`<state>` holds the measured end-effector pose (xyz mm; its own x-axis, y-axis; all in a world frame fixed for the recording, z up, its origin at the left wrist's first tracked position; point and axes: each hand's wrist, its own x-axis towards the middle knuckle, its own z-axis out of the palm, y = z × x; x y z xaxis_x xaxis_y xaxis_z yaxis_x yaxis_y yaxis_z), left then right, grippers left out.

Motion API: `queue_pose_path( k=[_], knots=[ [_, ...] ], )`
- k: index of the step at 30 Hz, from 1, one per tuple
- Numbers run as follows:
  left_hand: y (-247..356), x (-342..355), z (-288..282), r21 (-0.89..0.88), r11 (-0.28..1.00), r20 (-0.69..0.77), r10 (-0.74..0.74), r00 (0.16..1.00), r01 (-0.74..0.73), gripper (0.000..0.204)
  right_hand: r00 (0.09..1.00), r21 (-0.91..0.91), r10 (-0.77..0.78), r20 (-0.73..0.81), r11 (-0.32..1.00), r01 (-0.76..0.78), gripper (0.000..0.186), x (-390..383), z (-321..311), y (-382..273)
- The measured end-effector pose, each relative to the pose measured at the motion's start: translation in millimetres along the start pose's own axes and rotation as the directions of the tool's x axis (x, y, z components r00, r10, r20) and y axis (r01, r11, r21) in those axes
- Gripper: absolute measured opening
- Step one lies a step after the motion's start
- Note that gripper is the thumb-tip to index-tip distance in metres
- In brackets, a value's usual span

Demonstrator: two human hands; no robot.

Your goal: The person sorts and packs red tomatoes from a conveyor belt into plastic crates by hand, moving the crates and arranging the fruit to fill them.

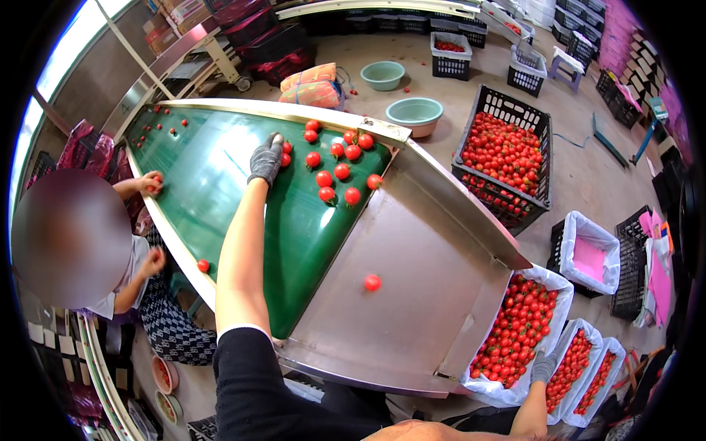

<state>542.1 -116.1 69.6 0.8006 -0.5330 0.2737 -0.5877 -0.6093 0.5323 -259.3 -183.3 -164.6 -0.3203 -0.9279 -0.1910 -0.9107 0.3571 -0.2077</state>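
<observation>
My left hand [267, 159], in a grey glove, lies over the green conveyor belt [220, 213]. Its fingers are stretched out beside a red cherry tomato [286, 159], and it holds nothing that I can see. Several more tomatoes [342, 171] sit to its right near the belt's end. A single tomato [373, 282] is on the metal chute [412, 242], which slopes to a white-lined crate [565, 289] full of tomatoes. At that crate's right edge my gloved right hand [544, 366] grips the rim, its fingertips partly hidden.
Across the belt at left, a co-worker's hand [152, 183] holds a tomato. Two lined crates of tomatoes [566, 367] stand right of my right hand. Beyond the chute are a large black crate of tomatoes [548, 132], green basins [414, 103] and a pink-bottomed lined crate [590, 253].
</observation>
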Motion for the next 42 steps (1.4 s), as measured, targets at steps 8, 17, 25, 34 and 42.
queue_pose_path(
  k=[8, 17, 25, 34, 42],
  knots=[
    [55.1, 21.6, 33.7, -0.405, 0.888, 0.340, -0.075, 0.938, 0.218, 0.048, 0.994, 0.089, -0.068, -0.090, 0.993, 0.076, 0.057, -15.5, -11.3, -15.3],
    [120.8, -39.2, 42.8, -0.367, 0.912, 0.517, 0.035, 0.855, 0.184, 0.047, 0.999, 0.084, 0.010, -0.046, 0.996, -0.006, 0.053, -10.3, -4.7, -9.7],
    [180.9, -108.8, 64.2, -0.495, 0.830, 0.533, 0.524, 0.664, -0.259, 0.045, 0.998, 0.272, -0.007, -0.059, 0.962, 0.023, 0.050, -5.3, -7.5, 11.8],
    [218.7, -260.9, 33.1, -0.528, 0.810, 0.681, 0.583, 0.442, -0.255, 0.027, 0.999, 0.093, -0.024, 0.047, 0.996, 0.020, 0.049, -5.8, -20.8, -9.0],
    [238.5, -457.2, 3.6, -0.685, 0.530, 0.630, 0.776, -0.041, -0.499, 0.034, 0.998, 0.172, -0.016, 0.065, 0.985, 0.005, 0.047, -8.3, -25.5, -8.7]
  ],
)
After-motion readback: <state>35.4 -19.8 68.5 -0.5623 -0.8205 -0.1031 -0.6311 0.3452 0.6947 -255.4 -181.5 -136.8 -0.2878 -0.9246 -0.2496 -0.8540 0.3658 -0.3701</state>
